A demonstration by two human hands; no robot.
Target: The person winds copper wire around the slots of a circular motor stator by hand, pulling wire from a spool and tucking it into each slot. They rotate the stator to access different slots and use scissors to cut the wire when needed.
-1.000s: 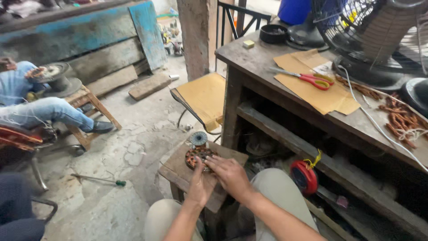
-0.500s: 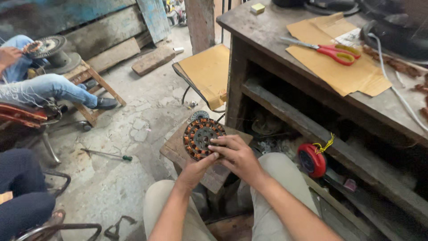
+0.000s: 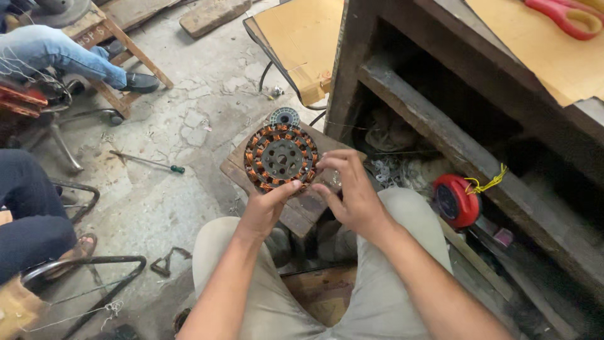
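A round motor stator (image 3: pixel 280 157) with copper windings around a grey metal core stands tilted on a small wooden board (image 3: pixel 296 208) in front of my knees. My left hand (image 3: pixel 267 208) grips its lower edge, thumb across the rim. Beside it my right hand (image 3: pixel 350 189) holds the stator's right edge with curled fingers. Just behind the stator lies a small round metal part (image 3: pixel 284 116).
A dark wooden workbench (image 3: pixel 478 119) with shelves stands to the right, with brown paper and red scissors (image 3: pixel 563 16) on top. A red reel (image 3: pixel 456 200) hangs by my right knee. A screwdriver (image 3: pixel 148 162) lies on the concrete floor. Other people's legs (image 3: pixel 69 56) are at left.
The view has tilted down and closer. Both hands have raised the stator from flat on the board to tilted, showing its face.
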